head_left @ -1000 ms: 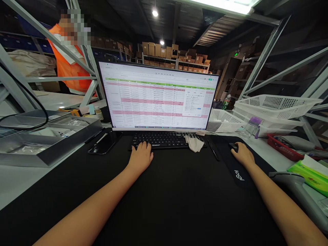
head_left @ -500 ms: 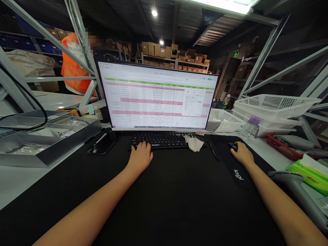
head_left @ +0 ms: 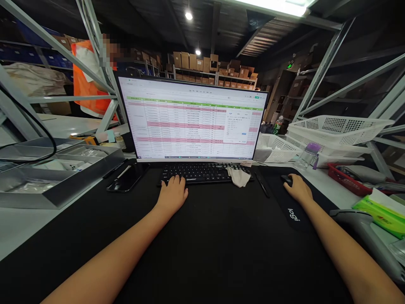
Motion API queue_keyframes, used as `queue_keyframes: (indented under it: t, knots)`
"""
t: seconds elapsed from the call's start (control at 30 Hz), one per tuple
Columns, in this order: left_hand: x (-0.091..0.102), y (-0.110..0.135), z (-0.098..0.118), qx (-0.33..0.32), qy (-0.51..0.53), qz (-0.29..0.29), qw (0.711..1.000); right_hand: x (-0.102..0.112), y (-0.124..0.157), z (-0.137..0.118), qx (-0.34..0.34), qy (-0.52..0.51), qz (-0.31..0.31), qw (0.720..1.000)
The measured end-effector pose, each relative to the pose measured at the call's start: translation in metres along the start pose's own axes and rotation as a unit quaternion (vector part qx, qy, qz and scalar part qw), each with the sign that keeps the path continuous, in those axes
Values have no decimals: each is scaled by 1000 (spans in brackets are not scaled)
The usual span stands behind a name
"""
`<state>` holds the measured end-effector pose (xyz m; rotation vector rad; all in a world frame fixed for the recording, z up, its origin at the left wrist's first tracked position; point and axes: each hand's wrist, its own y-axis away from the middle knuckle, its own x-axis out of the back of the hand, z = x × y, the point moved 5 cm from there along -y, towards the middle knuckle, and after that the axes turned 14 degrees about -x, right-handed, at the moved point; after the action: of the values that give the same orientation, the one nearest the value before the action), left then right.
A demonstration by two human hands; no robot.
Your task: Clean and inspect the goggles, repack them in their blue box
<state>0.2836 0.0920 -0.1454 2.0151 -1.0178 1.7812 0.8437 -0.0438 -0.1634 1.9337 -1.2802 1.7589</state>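
From where I stand, the keyboard [head_left: 205, 172] runs lengthwise left-right below the monitor [head_left: 186, 131], left grip [head_left: 173, 194] nearer it, fingers loose on its near edge, holding nothing, while right grip [head_left: 298, 188] wraps the mouse [head_left: 286, 180] off to the keyboard's right.

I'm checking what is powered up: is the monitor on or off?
On: the monitor is lit, showing a grid with a green header row and pink bands, behind the keyboard.
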Motion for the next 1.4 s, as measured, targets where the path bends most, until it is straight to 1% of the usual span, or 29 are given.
queue_keyframes:
  t: [0.17,0.4,0.6,0.73,0.93,1.1,1.27,1.4]
  knots:
    - [1,0,0,0,-3,2,1000,-1,-1,-1,19,-13,11,1000]
    - [1,0,1,-1,-8,-6,1000,1,0,0,-16,7,-1,1000]
    - [1,0,1,0,-8,-10,1000,-7,-3,3,15,-17,16,1000]
    - [0,0,1,-1,-7,-8,1000,-10,-5,6,12,-13,4,1000]
    - [-1,0,0,-4,-8,-5,1000,-4,-4,3,8,-9,6,1000]
    - [1,0,1,-2,-11,-8,1000,-3,-2,2,6,-5,-1,1000]
    - [1,0,1,-3,-12,-9,1000,0,0,0,-14,8,-2,1000]
    - [0,0,1,-3,-17,-12,1000,4,2,-2,-14,15,-7,1000]
